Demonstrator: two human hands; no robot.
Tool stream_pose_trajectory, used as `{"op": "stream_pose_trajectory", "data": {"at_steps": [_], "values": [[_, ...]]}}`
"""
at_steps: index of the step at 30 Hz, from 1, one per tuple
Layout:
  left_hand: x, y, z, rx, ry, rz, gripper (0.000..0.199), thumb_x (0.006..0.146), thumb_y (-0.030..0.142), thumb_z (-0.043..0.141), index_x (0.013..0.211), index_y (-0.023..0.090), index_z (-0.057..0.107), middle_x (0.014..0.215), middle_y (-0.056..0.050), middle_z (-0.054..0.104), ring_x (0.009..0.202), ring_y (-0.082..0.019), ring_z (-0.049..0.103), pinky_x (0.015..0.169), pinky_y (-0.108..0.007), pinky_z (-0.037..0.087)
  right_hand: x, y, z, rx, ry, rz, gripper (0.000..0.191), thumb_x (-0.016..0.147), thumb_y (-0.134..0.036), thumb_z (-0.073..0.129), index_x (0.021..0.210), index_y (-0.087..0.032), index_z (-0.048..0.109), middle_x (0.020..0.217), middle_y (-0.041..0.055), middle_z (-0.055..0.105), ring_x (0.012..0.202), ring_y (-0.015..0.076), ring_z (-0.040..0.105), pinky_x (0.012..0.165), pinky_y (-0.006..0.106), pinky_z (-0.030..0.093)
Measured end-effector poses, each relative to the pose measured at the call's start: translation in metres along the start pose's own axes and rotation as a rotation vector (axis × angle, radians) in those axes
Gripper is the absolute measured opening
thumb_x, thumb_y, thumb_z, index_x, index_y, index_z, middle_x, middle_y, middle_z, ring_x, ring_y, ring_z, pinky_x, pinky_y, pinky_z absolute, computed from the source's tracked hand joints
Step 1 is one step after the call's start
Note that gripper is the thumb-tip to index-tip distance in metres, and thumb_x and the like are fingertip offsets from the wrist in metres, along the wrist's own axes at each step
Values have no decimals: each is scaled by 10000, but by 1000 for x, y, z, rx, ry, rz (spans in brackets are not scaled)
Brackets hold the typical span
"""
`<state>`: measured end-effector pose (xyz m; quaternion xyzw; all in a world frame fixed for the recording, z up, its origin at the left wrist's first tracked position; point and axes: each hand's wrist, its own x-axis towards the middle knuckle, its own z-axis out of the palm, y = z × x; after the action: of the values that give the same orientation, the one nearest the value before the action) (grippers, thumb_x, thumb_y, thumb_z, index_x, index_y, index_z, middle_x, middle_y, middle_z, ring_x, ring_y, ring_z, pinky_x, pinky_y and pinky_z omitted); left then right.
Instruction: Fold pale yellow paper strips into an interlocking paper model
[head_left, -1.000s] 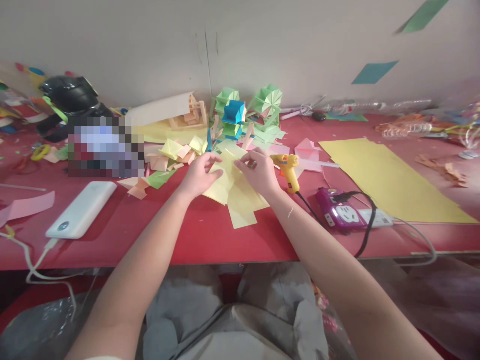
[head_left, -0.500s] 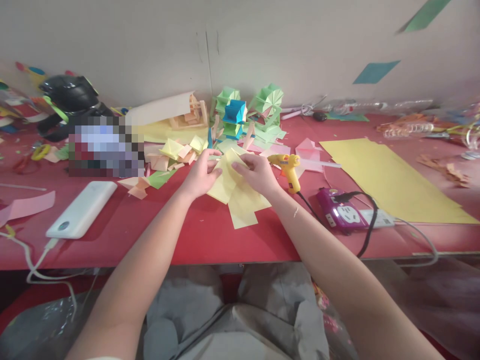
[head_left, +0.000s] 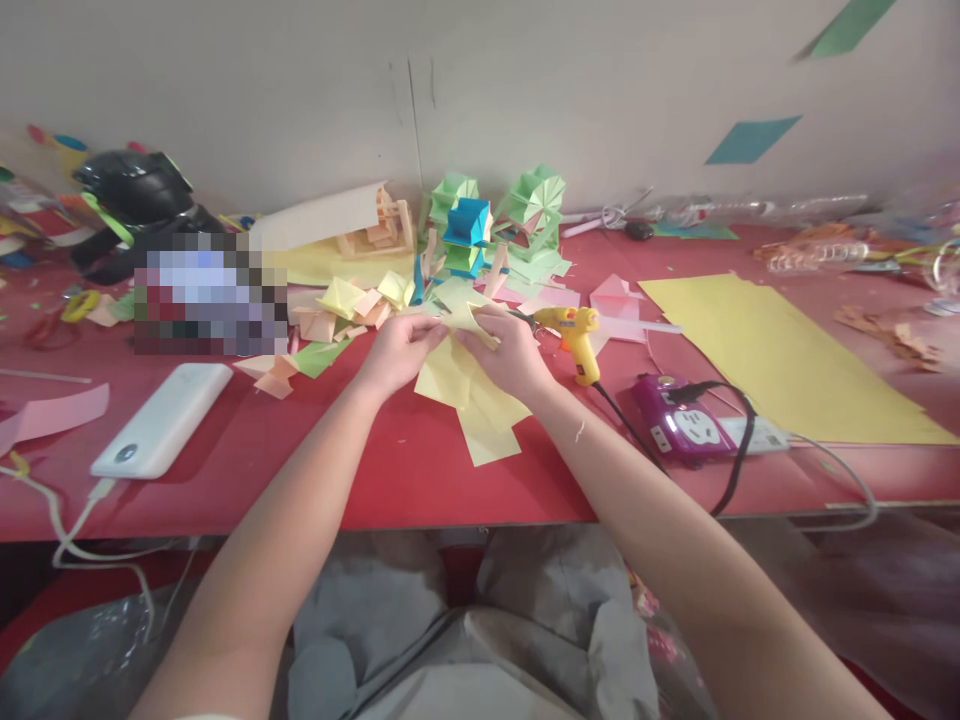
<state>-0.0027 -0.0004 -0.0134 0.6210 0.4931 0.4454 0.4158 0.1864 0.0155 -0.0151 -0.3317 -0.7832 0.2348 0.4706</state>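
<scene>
Pale yellow paper (head_left: 469, 395) lies in overlapping pieces on the red table in front of me. My left hand (head_left: 405, 352) pinches the far edge of a yellow sheet between thumb and fingers. Across from it, my right hand (head_left: 510, 348) is closed on the same sheet, whose far corner curls up beside the fingers. Just right of that hand lies a yellow hot glue gun (head_left: 576, 340) with a clear glue stick in its back. Behind the hands stand folded paper models, a blue box (head_left: 468, 222) and a green wheel (head_left: 538, 200).
A white power bank (head_left: 161, 420) with a cable lies at left. On the right sit a purple power strip (head_left: 686, 420) and a large yellow sheet (head_left: 780, 360). Folded yellow and peach paper pieces (head_left: 345, 300) are heaped left of the hands. A black bag (head_left: 139, 195) stands at back left.
The far edge of the yellow paper has been lifted and curled. My left hand has come down slightly and closer to the right hand, its fingers now pinched.
</scene>
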Motion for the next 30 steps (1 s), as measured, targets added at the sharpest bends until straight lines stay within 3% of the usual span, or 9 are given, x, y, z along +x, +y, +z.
{"op": "stream_pose_trajectory", "data": {"at_steps": [3, 6, 12, 17, 20, 25, 28, 30], "values": [[0, -1, 1, -76, 12, -29, 316, 812, 487, 768, 940, 199, 791, 895, -64, 776, 882, -254, 720, 808, -367, 557, -1, 2, 1, -13, 24, -46, 271, 935, -261, 582, 675, -204, 533, 828, 40, 581, 773, 173, 536, 717, 329, 453], [0, 1, 3, -177, 41, -45, 333, 808, 502, 770, 932, 193, 785, 926, -73, 771, 961, -256, 709, 860, -368, 560, -1, 1, 1, -36, 27, -99, 304, 957, -272, 574, 664, -204, 528, 896, 63, 616, 841, 187, 564, 772, 349, 471], [-1, 10, 6, -387, 31, -77, 384, 779, 546, 796, 929, 194, 764, 929, -57, 756, 902, -214, 710, 872, -350, 571, -2, -4, 2, -147, 18, -199, 379, 982, -409, 585, 663, -209, 544, 1031, 92, 611, 970, 218, 554, 912, 418, 466], [0, 7, 6, -377, 80, -54, 417, 729, 546, 837, 908, 179, 756, 923, -58, 760, 897, -213, 714, 875, -349, 574, -4, -2, 3, -223, 23, -231, 407, 988, -434, 574, 658, -196, 573, 1124, 124, 607, 1050, 252, 555, 974, 463, 453], [2, 3, 5, -376, 172, -47, 413, 704, 532, 857, 873, 172, 745, 860, -53, 756, 852, -219, 719, 836, -357, 587, -4, 0, 2, -229, 57, -222, 292, 964, -425, 620, 781, -205, 678, 1188, 127, 612, 1130, 276, 558, 1009, 487, 451], [5, 4, 3, -429, 304, -1, 371, 705, 493, 855, 835, 175, 716, 773, -37, 736, 763, -213, 717, 770, -363, 599, -2, 3, 2, -112, 188, -54, 139, 938, -359, 640, 931, -234, 702, 1136, 102, 638, 1118, 257, 609, 967, 471, 507], [5, 6, 4, -442, 295, 22, 340, 711, 456, 850, 847, 183, 698, 783, -32, 732, 794, -211, 721, 803, -366, 595, -1, 7, 3, 126, 184, 165, 180, 877, -348, 676, 1003, -239, 607, 1072, 74, 660, 927, 198, 657, 761, 365, 559], [4, 8, 4, -430, 262, 12, 316, 723, 428, 839, 860, 191, 681, 802, -28, 729, 818, -210, 721, 811, -363, 592, 0, 11, 4, 294, 129, 261, 236, 853, -344, 682, 1021, -240, 553, 894, 25, 657, 745, 153, 637, 689, 327, 545]]}}
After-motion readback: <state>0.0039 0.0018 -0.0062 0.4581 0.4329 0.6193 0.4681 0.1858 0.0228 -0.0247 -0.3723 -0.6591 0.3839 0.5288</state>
